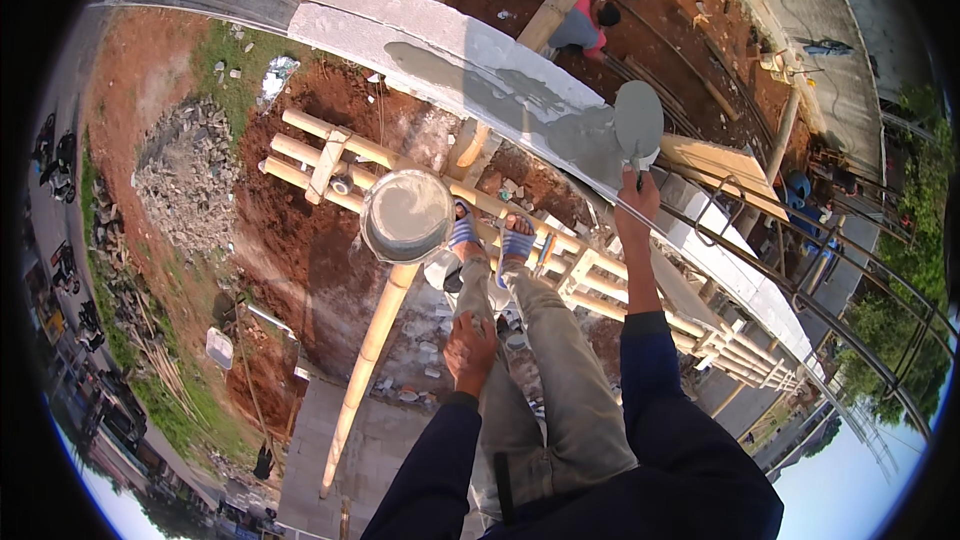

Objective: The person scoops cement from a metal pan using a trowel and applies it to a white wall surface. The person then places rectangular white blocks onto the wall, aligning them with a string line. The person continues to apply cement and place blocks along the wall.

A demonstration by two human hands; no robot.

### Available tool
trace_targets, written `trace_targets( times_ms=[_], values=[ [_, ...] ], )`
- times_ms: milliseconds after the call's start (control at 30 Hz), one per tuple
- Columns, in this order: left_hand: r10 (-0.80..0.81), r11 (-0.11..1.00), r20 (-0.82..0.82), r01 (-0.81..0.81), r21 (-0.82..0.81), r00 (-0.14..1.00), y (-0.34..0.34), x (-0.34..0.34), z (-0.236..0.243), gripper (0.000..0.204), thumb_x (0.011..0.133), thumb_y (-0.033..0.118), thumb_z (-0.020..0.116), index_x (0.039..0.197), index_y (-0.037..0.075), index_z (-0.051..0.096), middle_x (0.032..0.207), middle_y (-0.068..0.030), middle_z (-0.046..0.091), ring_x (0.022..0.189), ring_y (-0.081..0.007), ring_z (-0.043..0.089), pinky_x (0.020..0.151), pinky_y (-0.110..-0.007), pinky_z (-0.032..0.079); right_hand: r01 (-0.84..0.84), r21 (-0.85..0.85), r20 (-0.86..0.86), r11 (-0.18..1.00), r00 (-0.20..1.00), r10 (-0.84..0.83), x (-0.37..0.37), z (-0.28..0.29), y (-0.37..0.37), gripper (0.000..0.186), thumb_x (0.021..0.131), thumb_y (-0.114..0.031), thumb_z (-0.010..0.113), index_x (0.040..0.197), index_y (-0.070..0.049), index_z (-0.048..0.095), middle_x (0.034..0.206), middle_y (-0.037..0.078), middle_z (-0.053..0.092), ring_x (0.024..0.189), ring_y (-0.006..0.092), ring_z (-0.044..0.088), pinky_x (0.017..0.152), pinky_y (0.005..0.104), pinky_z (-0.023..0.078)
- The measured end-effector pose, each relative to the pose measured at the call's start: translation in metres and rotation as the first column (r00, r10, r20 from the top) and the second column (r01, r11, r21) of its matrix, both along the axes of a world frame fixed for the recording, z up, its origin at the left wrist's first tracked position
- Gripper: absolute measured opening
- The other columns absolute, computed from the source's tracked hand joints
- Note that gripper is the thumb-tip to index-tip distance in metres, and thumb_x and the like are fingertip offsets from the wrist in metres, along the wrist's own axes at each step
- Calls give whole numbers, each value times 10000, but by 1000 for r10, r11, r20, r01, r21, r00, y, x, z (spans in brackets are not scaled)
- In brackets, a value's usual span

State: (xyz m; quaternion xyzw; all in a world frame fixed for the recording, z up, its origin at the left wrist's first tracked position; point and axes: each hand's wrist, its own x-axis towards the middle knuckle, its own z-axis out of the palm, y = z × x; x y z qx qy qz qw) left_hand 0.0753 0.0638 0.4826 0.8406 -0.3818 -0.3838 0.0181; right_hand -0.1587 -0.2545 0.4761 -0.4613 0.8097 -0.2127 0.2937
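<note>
My right hand [638,195] grips the handle of a trowel [638,118] with a rounded grey blade. The blade lies at the edge of wet mortar [575,135] spread along the top of a pale block wall [350,25]. Down by my left knee, my left hand [470,348] hangs or rests against the trouser leg, its fingers loosely apart and holding nothing. A round bucket of grey mortar [408,212] stands ahead of it, beside my sandalled feet [517,240] on the bamboo poles.
Bamboo scaffold poles [340,175] run alongside the wall, high above rubble and red soil. Bent steel bars [780,285] jut out at right. Beyond the wall, a person in a red top [585,25] bends near a wooden board [568,0]. A rubble heap [188,170] lies left.
</note>
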Motion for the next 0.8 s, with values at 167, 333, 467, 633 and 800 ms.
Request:
trace_targets(
  times_ms=[167, 333, 467, 633, 800],
  values=[
    [-24, 1000, -7, 24, -18, 1000, 0, 0, -2, 347, 974, 338, 670, 1181, 61, 637, 1105, -210, 719, 956, -440, 735, 809, -545, 592, -135, 36, -41, 990, 990, 137, 4, -10, 37, 434, 1079, -366, 605, 1027, 65, 622, 783, 275, 613, 725, 413, 581, 729, 535, 466],
    [23, 1000, -31, -23, 2, 999, -1, 3, -1, 353, 975, 339, 671, 1189, 62, 630, 1140, -207, 715, 968, -450, 731, 823, -555, 586, -3, 80, 33, 997, 999, 0, 17, 3, 41, 446, 1086, -378, 582, 1041, 64, 613, 785, 268, 608, 742, 434, 592, 734, 559, 458],
    [43, 999, -40, -42, 11, 998, 1, 1, -3, 342, 973, 342, 681, 1199, 87, 650, 1145, -193, 726, 980, -436, 727, 827, -547, 574, 138, 15, -37, 990, 990, -137, -1, -21, 30, 355, 1102, -291, 585, 1076, 57, 648, 828, 162, 599, 781, 285, 539, 765, 453, 462],
    [25, 1000, -26, -24, 5, 999, -2, -1, 0, 338, 975, 335, 682, 1200, 85, 650, 1146, -197, 725, 984, -437, 722, 828, -551, 570, -488, -48, -437, 871, 795, 421, 11, -45, 42, 330, 1084, -287, 607, 1135, 37, 646, 846, 168, 626, 833, 322, 617, 784, 460, 486],
    [20, 1000, -39, -19, 14, 999, 0, 0, 0, 351, 988, 330, 670, 1208, 61, 623, 1143, -208, 709, 994, -447, 721, 830, -551, 583, 411, 145, 360, 900, 825, -435, 39, -4, 38, 317, 1071, -342, 632, 979, -40, 604, 660, 57, 518, 578, 192, 550, 522, 390, 429]
  ],
)
